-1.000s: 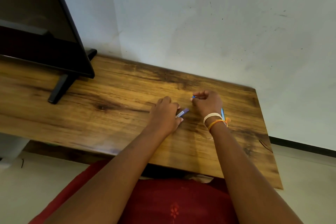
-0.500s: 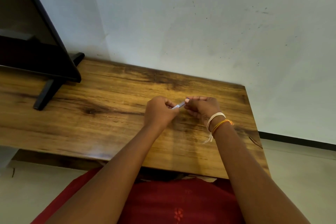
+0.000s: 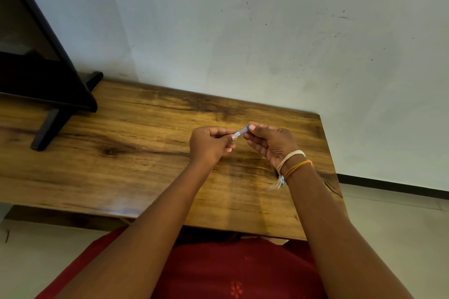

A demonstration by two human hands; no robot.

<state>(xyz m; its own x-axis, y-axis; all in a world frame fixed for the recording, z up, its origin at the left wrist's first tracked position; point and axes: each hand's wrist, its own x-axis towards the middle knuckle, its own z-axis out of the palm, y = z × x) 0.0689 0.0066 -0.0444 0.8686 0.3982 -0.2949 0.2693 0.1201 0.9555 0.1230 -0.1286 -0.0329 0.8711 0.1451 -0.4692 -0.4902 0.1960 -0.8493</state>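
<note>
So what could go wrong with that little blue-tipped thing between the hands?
The small blue-tipped piece is only pinched at its ends by the left hand and right hand, above the table; pulled hard, it could slip free and drop. The table's right edge is close, so it might roll off onto the floor.

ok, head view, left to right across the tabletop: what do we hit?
black screen's foot → left hand → small blue-tipped piece, pinched at both ends by the two hands → right hand → wrist threads
</note>
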